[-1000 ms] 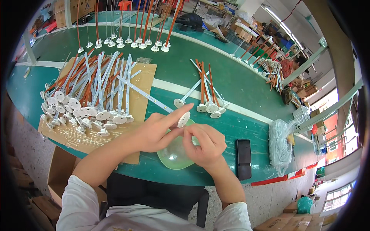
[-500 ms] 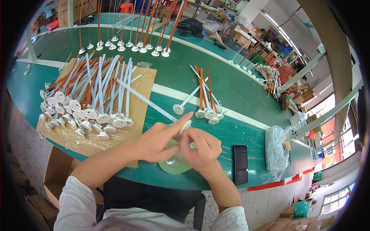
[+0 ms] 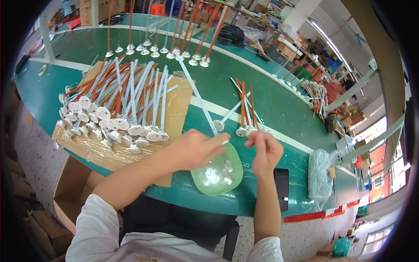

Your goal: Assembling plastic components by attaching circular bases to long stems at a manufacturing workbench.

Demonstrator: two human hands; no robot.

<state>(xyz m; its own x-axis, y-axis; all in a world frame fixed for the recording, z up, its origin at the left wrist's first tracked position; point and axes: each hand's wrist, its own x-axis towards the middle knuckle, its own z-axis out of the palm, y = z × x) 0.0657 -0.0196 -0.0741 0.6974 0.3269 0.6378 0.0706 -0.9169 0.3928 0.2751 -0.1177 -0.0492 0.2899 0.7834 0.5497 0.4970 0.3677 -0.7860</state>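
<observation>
My left hand [image 3: 198,150] is closed on the lower end of a pale LED light bar [image 3: 196,89], which slants up and away to the left. A bit of its white round base [image 3: 225,142] shows at my fingertips; the rest is hidden. Apart from it on the right, my right hand [image 3: 266,153] is raised with fingers curled in a pinch, slightly blurred. Whatever it may hold is too small to make out. Below and between my hands sits a light green bowl [image 3: 238,177] with shiny clear or silvery small contents.
A pile of light bars with white bases [image 3: 126,124] lies on a cardboard sheet [image 3: 94,153] at left. Several more [image 3: 242,131] lie ahead on the green table. Others hang in a row [image 3: 168,54] farther back. A black phone [image 3: 282,190] and clear plastic wrap [image 3: 321,174] are at right.
My right hand has moved away from the white base, up and to the right. The light bar has swung more upright in my left hand, uncovering more of the bowl. The view has shifted slightly.
</observation>
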